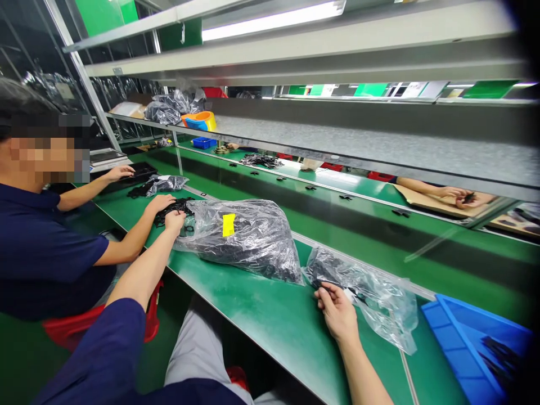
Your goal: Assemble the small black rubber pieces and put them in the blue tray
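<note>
My left hand point(175, 221) reaches far forward, fingers curled against the left end of a large clear plastic bag point(248, 236). The bag is full of small black parts and bears a yellow label point(228, 224). A loose heap of black parts point(179, 207) lies right beside that hand. Closer in, my right hand point(337, 310) pinches the near edge of a smaller, crumpled clear bag point(371, 298) with a few black parts inside. Both bags lie on the green worktable point(261, 315).
A co-worker in a navy shirt sits at my left, one hand point(159, 202) on the black parts, the other point(120, 171) by a black tray point(141, 169). A blue bin point(464, 337) stands at right. Beyond a green conveyor point(379, 225), another person's hands point(458, 195) work.
</note>
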Motion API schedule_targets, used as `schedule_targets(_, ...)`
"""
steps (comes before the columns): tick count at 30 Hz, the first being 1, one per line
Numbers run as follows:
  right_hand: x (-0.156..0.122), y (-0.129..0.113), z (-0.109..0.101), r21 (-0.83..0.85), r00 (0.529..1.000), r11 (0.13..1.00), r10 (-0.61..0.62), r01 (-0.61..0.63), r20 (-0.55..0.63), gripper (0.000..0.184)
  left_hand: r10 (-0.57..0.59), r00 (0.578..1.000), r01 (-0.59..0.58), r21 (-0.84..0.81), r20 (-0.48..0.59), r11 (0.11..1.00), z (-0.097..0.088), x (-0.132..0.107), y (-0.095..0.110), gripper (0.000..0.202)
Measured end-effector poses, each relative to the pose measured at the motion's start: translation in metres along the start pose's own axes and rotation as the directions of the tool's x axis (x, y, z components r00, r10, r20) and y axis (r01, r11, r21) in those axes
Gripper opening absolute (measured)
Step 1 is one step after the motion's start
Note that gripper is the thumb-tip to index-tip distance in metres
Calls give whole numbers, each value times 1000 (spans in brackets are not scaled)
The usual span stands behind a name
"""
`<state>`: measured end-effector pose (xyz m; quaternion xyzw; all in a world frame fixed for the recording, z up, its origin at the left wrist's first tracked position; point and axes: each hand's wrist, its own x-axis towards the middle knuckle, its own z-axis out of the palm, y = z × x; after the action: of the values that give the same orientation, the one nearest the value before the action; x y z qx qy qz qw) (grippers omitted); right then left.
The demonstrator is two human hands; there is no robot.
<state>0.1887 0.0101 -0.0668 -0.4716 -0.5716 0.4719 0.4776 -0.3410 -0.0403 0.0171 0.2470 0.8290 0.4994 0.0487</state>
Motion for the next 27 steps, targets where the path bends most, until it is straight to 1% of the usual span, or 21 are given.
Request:
schedule_targets(3,0,-1,1,13,1000,1000,24,-24,-9,58,20,1000,-23,-197,-15,980,-3,-13,18,21)
schedule_targets(6,-2,-7,2,8,999,999,46,-46,-23,56,79,997,-72,-349,6,934,-4,-38,39,26)
schedule_targets(8,-3,-11,3,-26,999,998,51,-52,-4,49,135,989,-98,-432,56,896,-1,-65,54,29)
schedule_targets(9,-4,-13,3,-49,999,998,48,-48,10,46,181,975,-89,-519,128,850,2,-81,62,31)
schedule_targets(10,-5,-15,3,-74,999,997,41,-39,23,43,244,942,-71,-571,231,818,6,-98,70,33)
schedule_targets(11,-5,-16,4,-97,999,995,30,-26,35,42,302,888,-46,-586,347,809,12,-116,78,33)
schedule_targets(12,-5,-16,4,-114,999,993,16,-11,42,42,352,813,-26,-574,465,819,19,-134,85,33)
schedule_targets(13,-6,-16,4,-125,999,992,4,2,46,43,377,732,-7,-547,568,837,28,-152,91,33)
schedule_targets(15,-6,-16,4,-137,999,990,-8,15,51,43,417,538,2,-496,733,868,52,-188,102,29)
schedule_targets(16,-6,-15,3,-139,999,990,-10,17,51,43,433,463,6,-491,773,871,67,-205,105,27)
schedule_targets(18,-6,-15,3,-142,999,990,-13,21,53,43,419,341,63,-465,841,883,98,-236,109,27)
schedule_targets(20,-6,-15,2,-148,999,989,-16,23,51,43,400,229,113,-432,888,895,128,-263,109,28)
schedule_targets(21,-7,-15,1,-152,999,988,-13,20,47,44,403,194,120,-430,894,895,141,-274,107,27)
schedule_targets(23,-7,-15,0,-159,999,987,-3,8,33,46,380,155,140,-401,912,905,161,-290,103,25)
schedule_targets(25,-7,-15,-1,-164,1000,986,0,4,21,47,393,124,126,-408,911,904,171,-298,97,24)
schedule_targets(27,-7,-14,-1,-169,1000,986,-13,16,19,46,405,112,146,-418,908,897,174,-299,90,29)
